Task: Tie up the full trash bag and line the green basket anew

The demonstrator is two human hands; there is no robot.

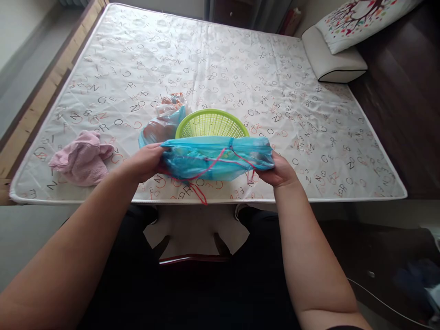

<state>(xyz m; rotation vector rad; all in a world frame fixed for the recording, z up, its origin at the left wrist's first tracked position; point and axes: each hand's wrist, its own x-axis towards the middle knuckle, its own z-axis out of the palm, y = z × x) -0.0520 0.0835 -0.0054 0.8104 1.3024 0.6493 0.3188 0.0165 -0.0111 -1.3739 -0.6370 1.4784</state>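
Note:
Stretched between my two hands is a blue plastic bag [192,158] with red drawstrings [220,158] running across it and a loop hanging below. My left hand [147,160] grips its left end, and my right hand [278,168] grips the right end from beneath; the fingertips of both are hidden by the plastic. A green plastic basket [213,119] sits right behind the bag, its front part covered by it. To the basket's left lies another thin plastic bag [160,128], blue and clear with orange print at its top; its contents cannot be made out.
A crumpled pink towel [82,158] lies at the left on the letter-printed mattress [240,68]. A pale cushion block [333,59] and a tree-print pillow [360,23] are at the back right. A wooden rail [51,87] runs along the left side.

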